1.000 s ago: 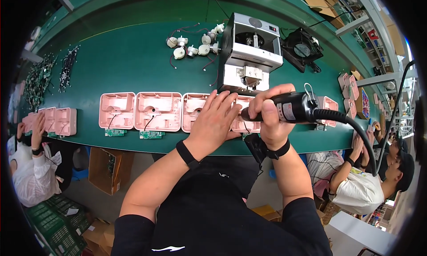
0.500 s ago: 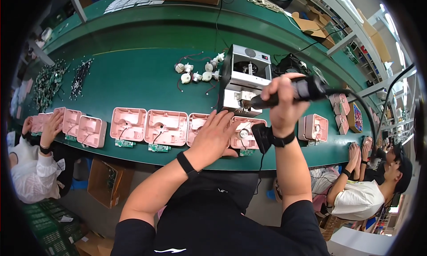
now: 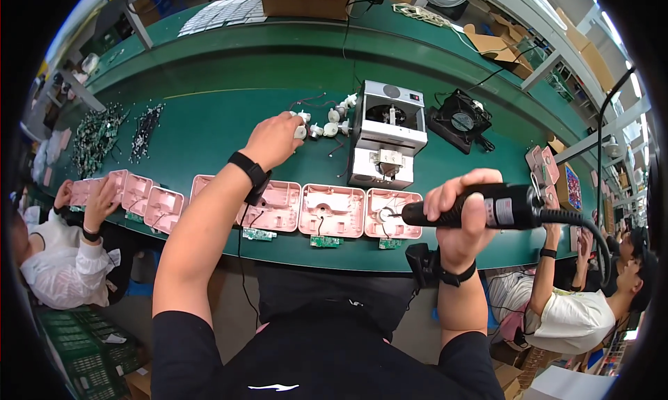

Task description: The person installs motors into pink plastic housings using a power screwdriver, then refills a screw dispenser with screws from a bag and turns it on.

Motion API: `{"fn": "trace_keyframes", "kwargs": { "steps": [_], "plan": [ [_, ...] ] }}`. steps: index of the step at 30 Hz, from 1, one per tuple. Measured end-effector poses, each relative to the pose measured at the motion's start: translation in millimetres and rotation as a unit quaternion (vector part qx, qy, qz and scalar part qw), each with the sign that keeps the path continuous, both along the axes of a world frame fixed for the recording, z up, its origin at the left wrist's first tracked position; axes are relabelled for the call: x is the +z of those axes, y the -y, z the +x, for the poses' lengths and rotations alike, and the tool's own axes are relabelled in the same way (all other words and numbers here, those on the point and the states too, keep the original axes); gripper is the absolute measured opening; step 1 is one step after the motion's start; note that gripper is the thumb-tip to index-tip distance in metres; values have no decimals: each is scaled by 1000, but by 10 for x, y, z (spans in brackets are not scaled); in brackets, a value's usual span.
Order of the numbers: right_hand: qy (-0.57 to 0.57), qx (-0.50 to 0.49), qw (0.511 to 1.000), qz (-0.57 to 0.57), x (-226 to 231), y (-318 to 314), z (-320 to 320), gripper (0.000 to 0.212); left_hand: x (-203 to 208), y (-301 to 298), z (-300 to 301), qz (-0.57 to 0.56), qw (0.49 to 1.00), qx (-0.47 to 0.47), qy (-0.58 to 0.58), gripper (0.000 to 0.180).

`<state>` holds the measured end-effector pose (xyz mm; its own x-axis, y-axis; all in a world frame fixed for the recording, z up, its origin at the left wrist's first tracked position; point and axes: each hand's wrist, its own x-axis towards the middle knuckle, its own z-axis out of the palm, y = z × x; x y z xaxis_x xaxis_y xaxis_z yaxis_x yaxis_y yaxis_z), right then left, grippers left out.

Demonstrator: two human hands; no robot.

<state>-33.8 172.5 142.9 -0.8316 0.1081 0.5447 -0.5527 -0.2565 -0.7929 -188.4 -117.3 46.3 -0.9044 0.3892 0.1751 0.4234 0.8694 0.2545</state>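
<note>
My right hand [image 3: 463, 222] is wrapped round a black electric screwdriver [image 3: 504, 206] with a thick cable. Its bit points left, at a round white motor [image 3: 382, 216] seated in the rightmost pink plastic housing [image 3: 410, 198] of the row before me. My left hand [image 3: 275, 141] is stretched out over the bench, its thumb and fingers closed about a small white motor [image 3: 300, 131] at the left of a loose group of white motors [image 3: 331, 129] with wires. Green circuit boards [image 3: 325, 241] hang from the near sides of the pink housings.
A silver-and-black screw feeder [image 3: 390, 115] stands behind the row, with a black fan [image 3: 460, 120] on its right. Piles of small wired parts [image 3: 97, 139] lie at the far left. Co-workers sit at both sides, the left one's hands [image 3: 103, 200] beside more pink housings.
My left hand has left the pink housings and reached forward to the loose motors. The right hand has brought the screwdriver from the screw feeder down to the rightmost housing.
</note>
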Motion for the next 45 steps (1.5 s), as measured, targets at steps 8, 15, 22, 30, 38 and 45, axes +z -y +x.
{"fn": "trace_keyframes", "kwargs": {
  "steps": [8,15,22,30,38,45],
  "plan": [
    [0,-26,999,25,39,-193,260,42,-273,-55,-234,3,1000,-3,25,35],
    [18,-16,1000,9,4,-265,315,44,-56,83,-172,40,987,-15,157,34],
    [37,28,999,-16,55,-101,323,46,-49,381,-113,148,904,117,384,50],
    [45,30,999,6,128,-21,363,50,414,277,460,438,793,63,417,42],
    [82,74,994,-9,90,138,339,51,503,-55,1198,648,562,-41,512,46],
    [122,136,982,-46,69,169,339,52,254,-48,1391,573,666,-37,477,44]
  ]
}}
